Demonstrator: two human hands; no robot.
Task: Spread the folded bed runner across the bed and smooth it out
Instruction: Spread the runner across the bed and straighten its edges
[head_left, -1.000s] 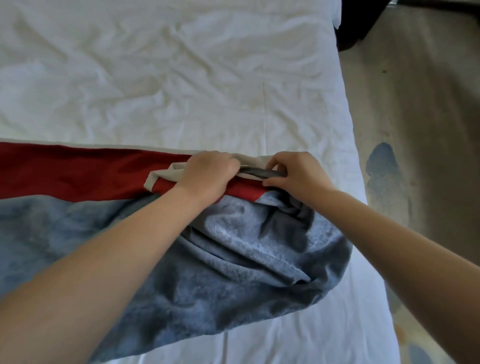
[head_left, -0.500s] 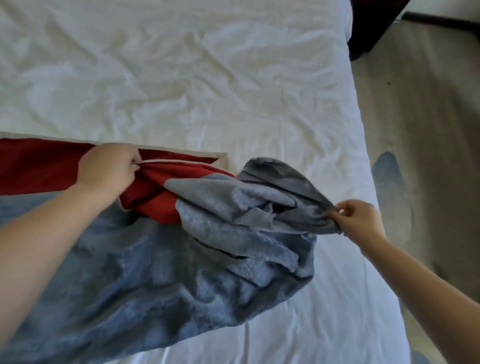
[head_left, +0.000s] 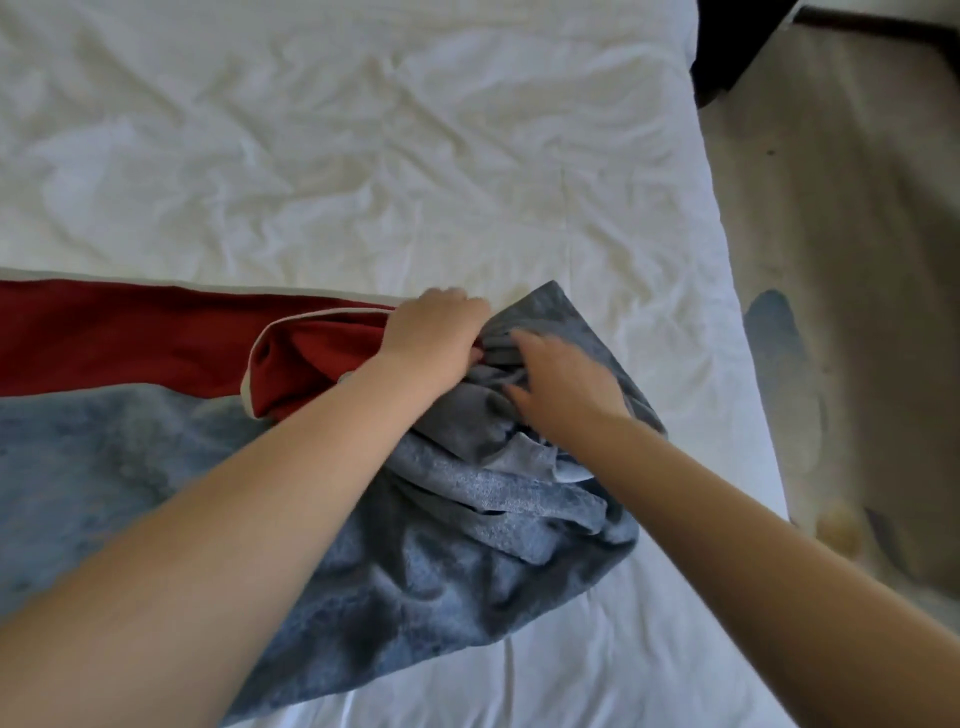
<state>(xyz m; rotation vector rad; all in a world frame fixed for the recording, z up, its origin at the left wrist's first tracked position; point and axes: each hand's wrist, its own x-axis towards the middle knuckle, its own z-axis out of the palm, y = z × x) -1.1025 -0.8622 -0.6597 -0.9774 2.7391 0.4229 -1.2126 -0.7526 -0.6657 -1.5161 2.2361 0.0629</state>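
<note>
The left hand (head_left: 434, 338) has its fingers curled down over a bunched fold of the bed runner (head_left: 467, 561), gripping it where the red band meets the blue-grey pile. Just to its right, the right hand (head_left: 563, 384) lies on the grey cloth with fingers fairly straight and spread. It is blurred and clutches nothing that shows. The 2 hands nearly touch. Beyond the fingertips the white sheet (head_left: 363, 156) runs on wrinkled, with wide room ahead and to the left. To the right of the right hand only a narrower strip of sheet remains before the mattress edge (head_left: 727, 291) drops to the floor (head_left: 857, 182). A blue patch (head_left: 779, 364) marks the floor beside that edge, and a dark piece of furniture (head_left: 727, 47) stands at the bed's far corner. Left of the left hand the runner lies flat, red band on the far side and blue-grey nearer the person. Its end is heaped in folds under both hands, short of the mattress edge.
</note>
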